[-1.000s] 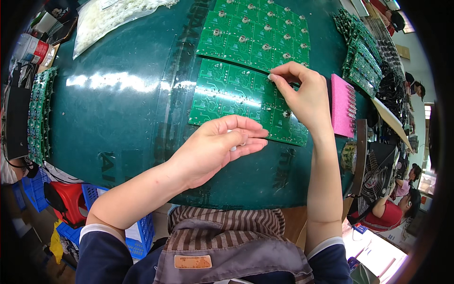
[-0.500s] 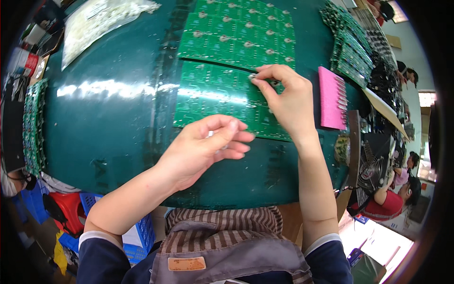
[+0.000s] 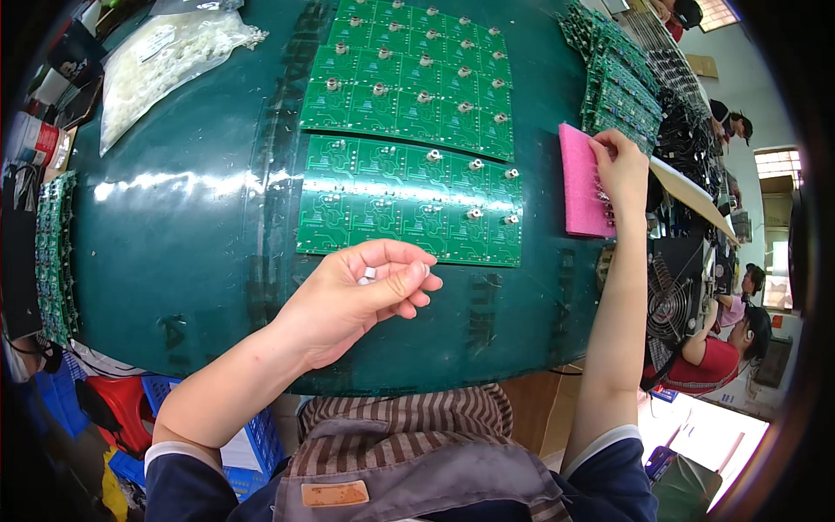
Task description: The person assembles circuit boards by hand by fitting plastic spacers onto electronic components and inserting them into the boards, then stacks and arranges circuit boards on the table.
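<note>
right hand [image 3: 619,165] has left the near circuit board [image 3: 409,209] for the pink foam [image 3: 581,181].

Left hand [image 3: 357,296] hovering palm-up-ish in the middle, fingers curled in, thumb and forefinger pinching together, forearm coming in from the lower left. Right hand [image 3: 619,170] reaching way out to the right, arm stretched almost straight up from the lower edge, fingertips pressing down, wrist bending slightly.

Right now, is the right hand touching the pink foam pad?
Touching. The head view shows the right hand with its fingers on the right edge of the pink foam pad, with no gap visible between them.
</note>
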The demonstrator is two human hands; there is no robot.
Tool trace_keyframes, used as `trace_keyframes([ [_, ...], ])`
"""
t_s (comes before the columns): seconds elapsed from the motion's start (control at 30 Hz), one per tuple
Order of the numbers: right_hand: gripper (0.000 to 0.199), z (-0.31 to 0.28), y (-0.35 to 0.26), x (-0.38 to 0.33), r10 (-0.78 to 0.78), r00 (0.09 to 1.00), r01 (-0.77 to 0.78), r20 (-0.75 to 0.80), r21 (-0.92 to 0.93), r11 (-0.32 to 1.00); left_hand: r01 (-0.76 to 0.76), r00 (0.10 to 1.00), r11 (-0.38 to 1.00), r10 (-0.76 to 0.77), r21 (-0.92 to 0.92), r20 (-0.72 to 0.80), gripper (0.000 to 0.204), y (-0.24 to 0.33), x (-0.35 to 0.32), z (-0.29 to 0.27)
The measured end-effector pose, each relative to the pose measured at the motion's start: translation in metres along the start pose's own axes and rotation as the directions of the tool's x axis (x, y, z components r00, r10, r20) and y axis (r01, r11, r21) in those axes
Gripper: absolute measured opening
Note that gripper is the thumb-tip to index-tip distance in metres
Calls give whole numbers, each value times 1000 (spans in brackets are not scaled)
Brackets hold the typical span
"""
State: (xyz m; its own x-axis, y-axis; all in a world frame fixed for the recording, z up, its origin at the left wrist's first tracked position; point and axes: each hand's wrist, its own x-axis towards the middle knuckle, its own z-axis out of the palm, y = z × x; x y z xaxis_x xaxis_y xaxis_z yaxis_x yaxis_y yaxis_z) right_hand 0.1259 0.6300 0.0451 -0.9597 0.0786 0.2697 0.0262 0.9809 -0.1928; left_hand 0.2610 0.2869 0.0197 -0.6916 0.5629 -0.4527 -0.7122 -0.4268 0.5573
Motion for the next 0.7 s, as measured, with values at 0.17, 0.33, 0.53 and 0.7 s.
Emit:
trace_keyframes([
  [0.17, 11, 0, -7, -13, -75, 987, 71, -139, -36, 997, 10, 1000, 1000, -10, 2, 8, 24, -1, 3, -1],
  [0.33, 10, -6, -107, -78, -69, 995, -9, 68, 777, 629, -15, 1000, 998, 15, -64, -6, 24, -2, 3, -1],
  [0.53, 14, -8, -154, -139, -261, 924, -230, 278, 952, 202, -41, 998, 989, 46, -145, 35, 22, -7, 7, -3],
  [0.7, 13, -6, -153, -144, -253, 925, -220, 284, 942, 253, -43, 999, 987, 46, -155, 15, 22, -7, 5, -3],
])
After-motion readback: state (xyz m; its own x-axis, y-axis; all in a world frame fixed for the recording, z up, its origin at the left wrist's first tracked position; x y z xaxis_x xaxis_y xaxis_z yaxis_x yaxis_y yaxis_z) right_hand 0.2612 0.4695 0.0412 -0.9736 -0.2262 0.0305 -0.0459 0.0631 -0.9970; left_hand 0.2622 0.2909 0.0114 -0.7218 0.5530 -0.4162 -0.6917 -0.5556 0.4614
